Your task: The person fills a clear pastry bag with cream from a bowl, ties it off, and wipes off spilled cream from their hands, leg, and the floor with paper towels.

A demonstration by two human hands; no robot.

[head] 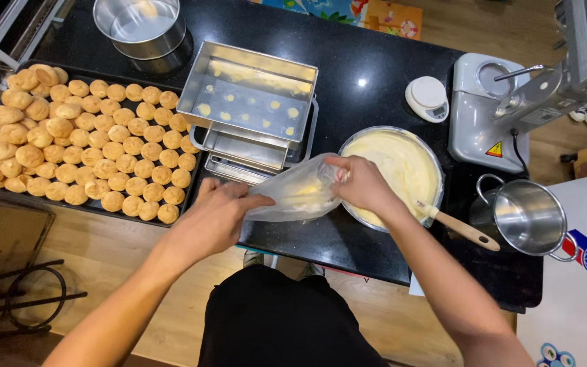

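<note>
Both hands hold a clear plastic piping bag (299, 194) with a little pale cream inside, above the front edge of a black counter (375, 75). My left hand (215, 214) grips its narrow left end. My right hand (361, 183) pinches the wide open end, right beside a round metal bowl (436, 166) of pale yellow cream. A wooden-handled spatula (463, 230) rests in that bowl, handle pointing to the lower right.
A dark tray (188, 178) with several rows of round baked puffs lies at the left. Stacked rectangular metal trays (249, 95) stand in the middle, a round tin (140, 27) behind. At right are a small scale (427, 97), a grey machine (487, 115) and a steel pot (528, 217).
</note>
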